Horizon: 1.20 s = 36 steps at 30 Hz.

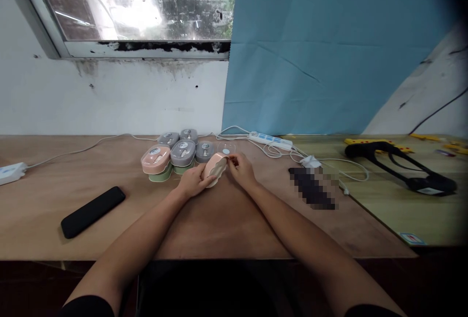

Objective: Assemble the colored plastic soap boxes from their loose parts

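"Why both hands on that pink container (215,169)?"

"The left hand (194,180) grips its left side, tilted over the tabletop (226,229), likely steadying it; the right hand (241,170) pinches its right rim."

"And those boxes (155,160)?"

"Clustered beside it, perhaps for easy reach."

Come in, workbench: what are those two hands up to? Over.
Left hand holding pink container, tilted. Right hand at its edge, grip unclear. Possible obstacle: stacked containers, close on the left.
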### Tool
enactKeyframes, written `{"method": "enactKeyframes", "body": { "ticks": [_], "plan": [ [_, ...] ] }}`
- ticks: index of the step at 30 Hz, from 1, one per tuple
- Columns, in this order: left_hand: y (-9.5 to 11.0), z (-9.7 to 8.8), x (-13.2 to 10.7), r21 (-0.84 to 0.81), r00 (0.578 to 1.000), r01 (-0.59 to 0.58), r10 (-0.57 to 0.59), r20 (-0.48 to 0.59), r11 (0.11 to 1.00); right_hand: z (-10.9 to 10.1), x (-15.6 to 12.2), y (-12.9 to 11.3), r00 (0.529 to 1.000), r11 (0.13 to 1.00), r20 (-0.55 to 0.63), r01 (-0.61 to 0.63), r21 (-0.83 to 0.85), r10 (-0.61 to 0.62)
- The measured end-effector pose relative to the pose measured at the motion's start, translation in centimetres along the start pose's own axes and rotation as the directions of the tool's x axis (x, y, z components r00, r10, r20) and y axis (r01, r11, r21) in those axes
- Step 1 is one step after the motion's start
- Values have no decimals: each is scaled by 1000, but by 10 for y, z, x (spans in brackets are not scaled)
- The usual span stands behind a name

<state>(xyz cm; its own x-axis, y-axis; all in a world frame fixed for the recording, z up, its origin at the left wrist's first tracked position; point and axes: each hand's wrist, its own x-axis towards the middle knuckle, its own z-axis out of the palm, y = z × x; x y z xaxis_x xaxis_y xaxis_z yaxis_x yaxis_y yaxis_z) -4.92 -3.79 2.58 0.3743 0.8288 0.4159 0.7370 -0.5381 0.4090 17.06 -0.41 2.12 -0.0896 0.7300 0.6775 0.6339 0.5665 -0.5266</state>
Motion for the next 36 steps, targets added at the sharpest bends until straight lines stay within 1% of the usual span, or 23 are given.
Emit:
{"method": "enactKeyframes", "body": {
  "ticks": [2,4,9,13,16,20,23,26,32,36],
  "plan": [
    [-2,-1,0,-16,1000,4,-4,-19,1000,2,1,0,999,999,-28,-29,-20,28],
    [-3,-3,0,-30,1000,-6,5,-23,1000,3,2,1,998,998,-27,-49,-32,48],
    [-5,-5,2,-50,998,-45,43,-52,998,2,3,5,997,998,52,-59,-5,60],
    [-8,-3,4,-59,994,-48,42,-105,997,1,1,4,997,999,79,-22,-48,26],
    [-10,-3,5,-98,991,-49,36,-125,994,2,-1,2,999,998,51,-11,-67,15],
    [-9,-2,4,-155,991,-98,81,-108,983,4,-2,1,1000,1000,-24,12,-8,-12],
    [-5,-2,3,-177,990,-122,107,-93,977,5,-1,3,1000,1000,-9,8,20,-7],
    [-1,-2,1,-178,993,-103,90,-78,979,4,0,4,999,999,9,-32,2,32],
    [-1,-4,1,-172,993,-68,49,-110,983,1,2,4,1000,998,19,-4,-68,5],
    [-4,-3,2,-192,992,-31,7,-127,981,1,1,3,1000,997,26,9,-74,-7]
  ]
}}
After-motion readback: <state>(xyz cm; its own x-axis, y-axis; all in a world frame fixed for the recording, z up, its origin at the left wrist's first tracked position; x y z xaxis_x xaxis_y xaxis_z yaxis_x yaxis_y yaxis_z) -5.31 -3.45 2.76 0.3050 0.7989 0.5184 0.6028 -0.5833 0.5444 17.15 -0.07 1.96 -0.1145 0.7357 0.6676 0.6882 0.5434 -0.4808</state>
